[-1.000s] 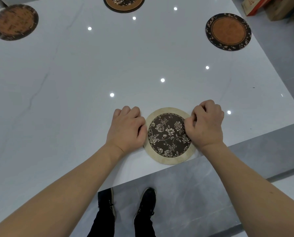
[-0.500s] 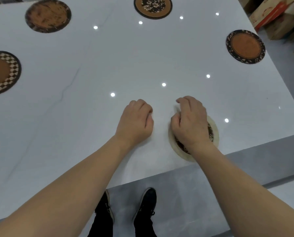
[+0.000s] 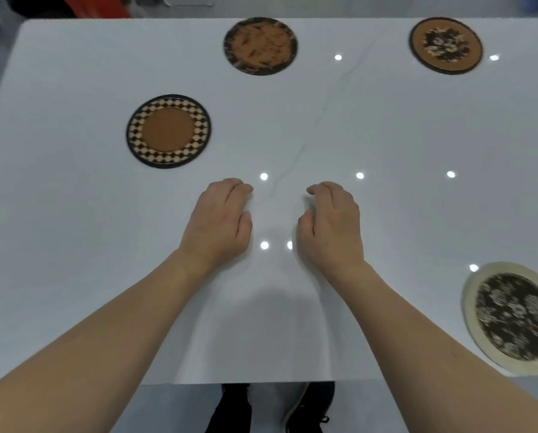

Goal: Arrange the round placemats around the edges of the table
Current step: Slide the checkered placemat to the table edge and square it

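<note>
Several round placemats lie on the white table point(image 3: 74, 214). A cream-rimmed floral placemat point(image 3: 511, 317) lies at the near right edge. A checker-rimmed brown placemat point(image 3: 168, 130) lies left of centre, away from the edges. A brown streaked placemat point(image 3: 260, 45) and a brown one with a dark floral middle point(image 3: 446, 45) sit along the far edge. My left hand point(image 3: 219, 221) and my right hand point(image 3: 331, 225) hover side by side over the bare middle, fingers loosely curled, holding nothing.
The table's near edge runs along the bottom, with my dark shoes point(image 3: 271, 407) on the grey floor below it. Bright ceiling-light reflections dot the glossy top. Something red point(image 3: 95, 6) sits beyond the far left corner.
My right hand let go of the cream floral placemat, which now lies far to my right. Both hands moved left over bare table, and the view swung left.
</note>
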